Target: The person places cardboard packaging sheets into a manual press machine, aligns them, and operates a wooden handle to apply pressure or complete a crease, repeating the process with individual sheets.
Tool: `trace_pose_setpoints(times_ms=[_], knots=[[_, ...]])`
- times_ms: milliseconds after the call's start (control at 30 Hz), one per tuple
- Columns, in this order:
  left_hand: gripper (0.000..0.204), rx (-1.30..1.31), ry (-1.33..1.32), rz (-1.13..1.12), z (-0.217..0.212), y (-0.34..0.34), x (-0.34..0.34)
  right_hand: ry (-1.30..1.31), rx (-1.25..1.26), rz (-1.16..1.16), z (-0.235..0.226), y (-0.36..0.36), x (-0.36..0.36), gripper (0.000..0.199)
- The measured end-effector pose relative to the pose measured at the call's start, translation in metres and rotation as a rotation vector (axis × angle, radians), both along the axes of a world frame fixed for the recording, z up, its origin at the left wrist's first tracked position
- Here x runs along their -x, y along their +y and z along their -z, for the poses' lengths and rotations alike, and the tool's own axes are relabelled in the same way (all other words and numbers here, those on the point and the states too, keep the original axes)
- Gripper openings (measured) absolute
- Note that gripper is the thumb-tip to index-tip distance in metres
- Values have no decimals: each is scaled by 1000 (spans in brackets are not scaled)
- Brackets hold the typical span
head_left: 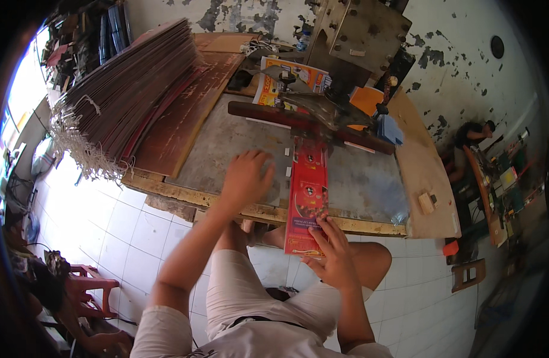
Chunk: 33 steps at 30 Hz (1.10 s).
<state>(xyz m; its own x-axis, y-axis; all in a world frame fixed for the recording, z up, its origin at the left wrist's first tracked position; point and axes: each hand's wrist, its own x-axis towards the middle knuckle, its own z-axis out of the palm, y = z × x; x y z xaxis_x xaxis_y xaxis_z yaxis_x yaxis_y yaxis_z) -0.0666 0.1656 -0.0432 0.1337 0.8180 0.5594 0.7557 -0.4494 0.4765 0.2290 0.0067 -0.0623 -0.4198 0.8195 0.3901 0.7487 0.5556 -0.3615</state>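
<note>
A long red printed card strip (308, 185) lies on the grey metal table top (221, 140), and its near end sticks out past the table's front edge. Its far end runs under a dark wooden bar (259, 112) of the press. My right hand (333, 259) grips the near right corner of the strip, fingers on top and thumb at the lower edge. To the left of the strip, my left hand (246, 179) is over the table, holding nothing. Its fingers are slightly spread and a little blurred. Two small white pieces (287, 172) sit along the strip's left edge.
A tall stack of thin maroon sheets (137, 77) with white strings stands at the left. The heavy metal press (361, 42) rises at the back. A small wooden block (427, 203) lies on the right board. Another person (474, 134) sits far right; a red stool (92, 286) stands lower left.
</note>
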Motion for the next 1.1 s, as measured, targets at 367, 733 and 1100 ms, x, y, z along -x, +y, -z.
trace_pose_setpoints(times_ms=[367, 733, 1100], knots=[[45, 105, 270, 4, 64, 268, -35, 30, 30, 2, 11, 2, 0, 79], [45, 112, 267, 278, 93, 340, -53, 12, 96, -3, 5, 4, -4, 78], [45, 140, 285, 305, 99, 343, -49, -80, 97, 19, -9, 31, 0, 77]])
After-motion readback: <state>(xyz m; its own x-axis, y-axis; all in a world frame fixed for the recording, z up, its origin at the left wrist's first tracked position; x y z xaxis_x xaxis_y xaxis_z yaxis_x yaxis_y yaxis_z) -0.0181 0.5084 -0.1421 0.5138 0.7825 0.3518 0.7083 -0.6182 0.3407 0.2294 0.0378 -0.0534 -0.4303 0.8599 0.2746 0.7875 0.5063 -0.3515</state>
